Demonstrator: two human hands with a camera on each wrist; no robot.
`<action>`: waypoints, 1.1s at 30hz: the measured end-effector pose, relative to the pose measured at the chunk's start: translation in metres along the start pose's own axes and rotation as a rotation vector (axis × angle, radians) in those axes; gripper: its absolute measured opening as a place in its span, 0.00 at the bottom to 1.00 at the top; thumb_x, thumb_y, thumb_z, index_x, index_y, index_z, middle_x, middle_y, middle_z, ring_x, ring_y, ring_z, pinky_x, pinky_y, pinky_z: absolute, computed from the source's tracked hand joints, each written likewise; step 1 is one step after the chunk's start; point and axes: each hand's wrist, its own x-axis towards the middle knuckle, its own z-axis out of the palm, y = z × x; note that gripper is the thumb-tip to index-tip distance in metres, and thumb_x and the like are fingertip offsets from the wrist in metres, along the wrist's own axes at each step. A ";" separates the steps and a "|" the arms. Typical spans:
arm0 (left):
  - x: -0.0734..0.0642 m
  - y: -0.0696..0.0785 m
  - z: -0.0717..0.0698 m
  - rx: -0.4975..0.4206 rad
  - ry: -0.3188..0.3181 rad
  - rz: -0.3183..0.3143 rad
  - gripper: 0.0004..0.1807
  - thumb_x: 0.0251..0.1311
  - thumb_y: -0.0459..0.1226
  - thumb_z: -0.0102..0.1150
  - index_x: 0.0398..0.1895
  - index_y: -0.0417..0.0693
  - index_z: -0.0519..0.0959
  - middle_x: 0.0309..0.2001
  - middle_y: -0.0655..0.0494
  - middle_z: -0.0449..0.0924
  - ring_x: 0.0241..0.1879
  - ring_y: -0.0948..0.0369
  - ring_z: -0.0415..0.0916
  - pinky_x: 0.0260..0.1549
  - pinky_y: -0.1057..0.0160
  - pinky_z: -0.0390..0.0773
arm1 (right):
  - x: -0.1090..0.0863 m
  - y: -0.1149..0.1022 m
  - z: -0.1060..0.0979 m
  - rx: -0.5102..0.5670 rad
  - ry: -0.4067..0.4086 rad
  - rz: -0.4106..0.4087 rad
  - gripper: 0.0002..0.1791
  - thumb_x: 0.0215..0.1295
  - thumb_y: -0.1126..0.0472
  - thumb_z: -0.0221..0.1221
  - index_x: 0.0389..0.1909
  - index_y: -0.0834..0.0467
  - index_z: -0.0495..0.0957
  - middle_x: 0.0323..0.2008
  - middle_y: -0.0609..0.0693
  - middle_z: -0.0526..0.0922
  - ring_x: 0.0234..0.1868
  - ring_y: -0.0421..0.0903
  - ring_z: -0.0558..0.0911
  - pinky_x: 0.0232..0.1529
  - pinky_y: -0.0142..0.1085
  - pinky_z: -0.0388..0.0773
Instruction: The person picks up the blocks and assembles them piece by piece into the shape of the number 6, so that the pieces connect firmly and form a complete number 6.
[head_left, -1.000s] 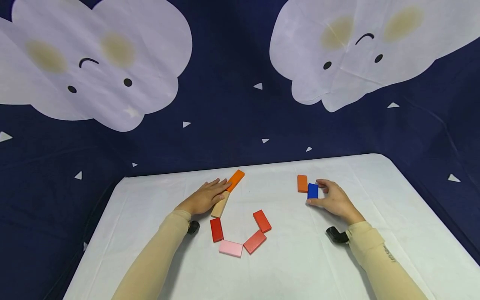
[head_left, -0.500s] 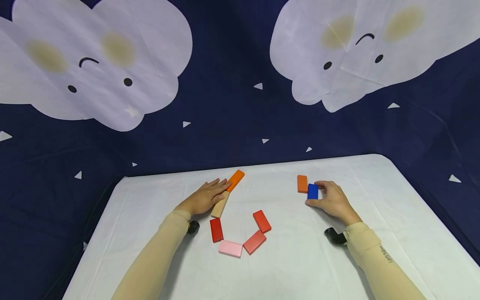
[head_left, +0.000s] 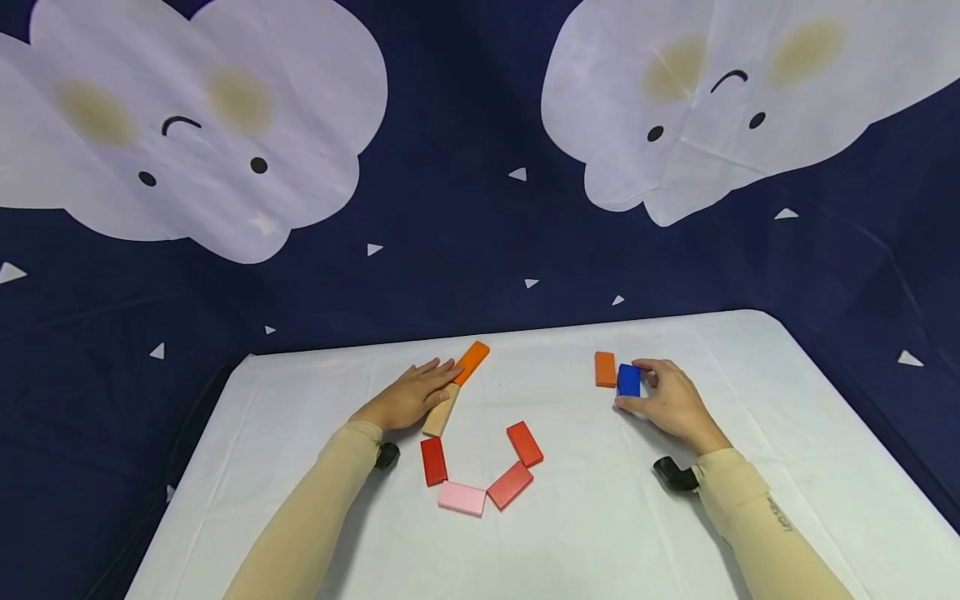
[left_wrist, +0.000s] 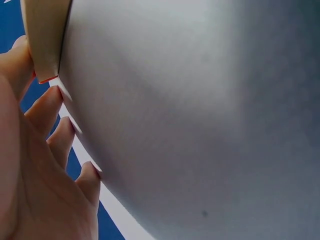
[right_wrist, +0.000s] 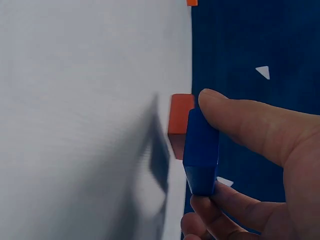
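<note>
In the head view my left hand (head_left: 411, 396) lies with fairly straight fingers, touching an orange block (head_left: 472, 360) and a natural wood block (head_left: 441, 412) that meet end to end. The left wrist view shows the wood block (left_wrist: 46, 40) beside the thumb, its fingertips on the white surface. My right hand (head_left: 671, 407) pinches a blue block (head_left: 628, 381) between thumb and fingers. The right wrist view has that blue block (right_wrist: 201, 150) slightly above the cloth, its shadow at the left. Close to it, on its left, lies a reddish-orange block (head_left: 604, 369).
A dark red block (head_left: 433, 461), a pink block (head_left: 462, 497), a red block (head_left: 511, 485) and another red block (head_left: 524, 442) form a curve from the wood block. All lie on a white-covered table (head_left: 585, 533). A navy cloth (head_left: 450, 208) with clouds hangs behind.
My right hand, holding the blue block, has shifted slightly right, and a thin gap now shows between that block and the reddish-orange one. My left hand stays in place.
</note>
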 end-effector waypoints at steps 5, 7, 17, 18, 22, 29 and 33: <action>0.000 0.000 0.000 0.003 -0.003 0.004 0.29 0.80 0.49 0.41 0.80 0.54 0.57 0.79 0.51 0.53 0.79 0.49 0.44 0.74 0.40 0.43 | -0.002 -0.007 -0.006 0.004 -0.004 -0.028 0.46 0.55 0.47 0.73 0.69 0.65 0.67 0.61 0.68 0.71 0.57 0.64 0.73 0.55 0.59 0.72; 0.000 -0.001 0.000 0.005 -0.006 0.002 0.29 0.80 0.49 0.41 0.80 0.54 0.57 0.79 0.51 0.52 0.79 0.49 0.44 0.74 0.40 0.42 | -0.003 -0.011 -0.007 0.006 -0.008 -0.043 0.46 0.55 0.46 0.74 0.69 0.65 0.67 0.62 0.67 0.71 0.58 0.64 0.73 0.54 0.59 0.72; 0.000 -0.002 0.000 0.010 -0.007 -0.013 0.30 0.80 0.49 0.40 0.80 0.55 0.56 0.79 0.53 0.52 0.79 0.49 0.44 0.75 0.41 0.43 | -0.004 -0.027 -0.004 0.023 -0.009 -0.101 0.45 0.54 0.47 0.74 0.68 0.64 0.69 0.60 0.64 0.73 0.56 0.61 0.74 0.49 0.54 0.73; 0.001 -0.003 0.000 0.010 -0.007 -0.013 0.30 0.80 0.49 0.40 0.80 0.55 0.56 0.79 0.53 0.52 0.79 0.50 0.44 0.75 0.41 0.42 | -0.004 -0.028 -0.004 0.023 -0.008 -0.106 0.44 0.54 0.47 0.75 0.68 0.64 0.69 0.60 0.64 0.73 0.56 0.61 0.74 0.49 0.54 0.73; 0.001 -0.004 0.001 0.011 -0.009 -0.014 0.29 0.80 0.49 0.40 0.80 0.56 0.56 0.79 0.53 0.52 0.79 0.50 0.43 0.75 0.41 0.42 | -0.003 -0.033 0.000 0.036 -0.009 -0.134 0.44 0.54 0.48 0.75 0.68 0.63 0.70 0.62 0.63 0.73 0.57 0.60 0.74 0.50 0.55 0.74; 0.001 -0.004 0.002 0.015 -0.006 -0.006 0.29 0.80 0.49 0.40 0.80 0.56 0.57 0.79 0.53 0.52 0.79 0.50 0.44 0.75 0.41 0.42 | -0.001 -0.042 0.009 0.057 -0.010 -0.181 0.43 0.53 0.50 0.76 0.68 0.61 0.71 0.59 0.62 0.75 0.55 0.60 0.75 0.55 0.57 0.73; 0.001 -0.005 0.001 0.018 -0.006 -0.002 0.29 0.80 0.49 0.40 0.80 0.55 0.57 0.79 0.52 0.52 0.79 0.49 0.44 0.75 0.40 0.43 | 0.000 -0.048 0.013 0.061 -0.010 -0.205 0.43 0.53 0.49 0.76 0.67 0.61 0.72 0.60 0.62 0.75 0.55 0.60 0.76 0.58 0.59 0.72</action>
